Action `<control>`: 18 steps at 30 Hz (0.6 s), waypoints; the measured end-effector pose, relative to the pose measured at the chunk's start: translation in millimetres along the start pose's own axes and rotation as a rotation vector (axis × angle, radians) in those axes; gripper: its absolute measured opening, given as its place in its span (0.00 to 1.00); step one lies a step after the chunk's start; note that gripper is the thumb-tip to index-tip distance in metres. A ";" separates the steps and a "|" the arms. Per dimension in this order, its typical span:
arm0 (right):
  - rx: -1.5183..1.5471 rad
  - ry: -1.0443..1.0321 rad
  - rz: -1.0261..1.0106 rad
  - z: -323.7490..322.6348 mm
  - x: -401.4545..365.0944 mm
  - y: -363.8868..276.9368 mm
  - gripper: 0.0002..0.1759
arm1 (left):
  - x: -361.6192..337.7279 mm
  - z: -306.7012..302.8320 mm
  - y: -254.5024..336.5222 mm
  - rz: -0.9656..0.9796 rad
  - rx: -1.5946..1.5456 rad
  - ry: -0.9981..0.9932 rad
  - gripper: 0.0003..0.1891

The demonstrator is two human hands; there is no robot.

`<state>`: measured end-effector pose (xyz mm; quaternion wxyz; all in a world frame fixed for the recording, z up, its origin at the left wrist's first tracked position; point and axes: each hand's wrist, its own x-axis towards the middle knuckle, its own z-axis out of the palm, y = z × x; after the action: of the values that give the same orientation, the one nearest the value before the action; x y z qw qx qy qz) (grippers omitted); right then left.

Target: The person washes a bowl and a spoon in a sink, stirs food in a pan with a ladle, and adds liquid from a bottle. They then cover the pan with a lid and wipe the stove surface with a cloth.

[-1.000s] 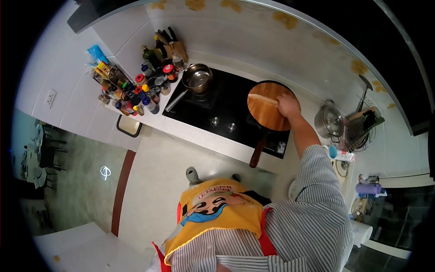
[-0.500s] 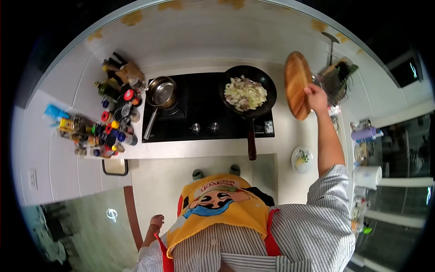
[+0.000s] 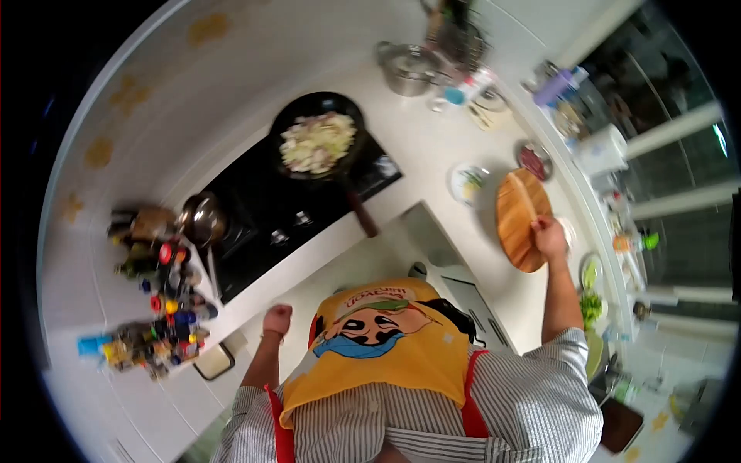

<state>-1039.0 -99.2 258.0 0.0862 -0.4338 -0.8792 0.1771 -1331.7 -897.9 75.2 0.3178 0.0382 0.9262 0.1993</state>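
Note:
My right hand (image 3: 549, 238) is closed on a round wooden board or lid (image 3: 515, 220), holding it over the counter on the right, beside a small bowl of red meat (image 3: 534, 160). My left hand (image 3: 278, 319) is closed and hangs near the counter's front edge, holding nothing that I can see. A black pan (image 3: 345, 174) with chopped pale pieces (image 3: 316, 143) sits on the black stove (image 3: 262, 204), its handle toward me. Left of the wooden piece lies a white plate (image 3: 458, 185) with small green and yellow bits.
A small steel saucepan (image 3: 204, 219) stands at the stove's left end. Bottles and jars (image 3: 174, 309) crowd the left corner. A steel pot (image 3: 407, 71) stands at the back. Green vegetables (image 3: 590, 306) and a paper roll (image 3: 606, 150) are at the right.
The view has turned to the right. My right hand has carried the wooden piece from beside the pan to the right part of the counter. My left hand has risen toward the counter edge.

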 end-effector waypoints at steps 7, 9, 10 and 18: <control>-0.201 -0.087 0.152 18.9 -87.6 89.0 0.11 | 129.3 -46.0 263.1 0.181 0.187 0.406 0.32; -0.128 0.000 0.004 48.8 -94.9 124.9 0.10 | 113.6 -61.1 327.7 -0.021 0.424 0.244 0.35; -0.121 -0.131 0.027 62.7 -96.3 148.7 0.10 | 119.3 -60.7 333.1 -0.020 0.465 0.261 0.34; -0.099 -0.114 0.093 65.2 -119.6 95.4 0.09 | 180.1 -46.4 281.5 0.113 0.494 0.297 0.32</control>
<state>-916.2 -156.0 161.3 0.0063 -0.4670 -0.8693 0.1616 -1518.6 -620.0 116.0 0.1482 0.1366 0.9794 -0.0115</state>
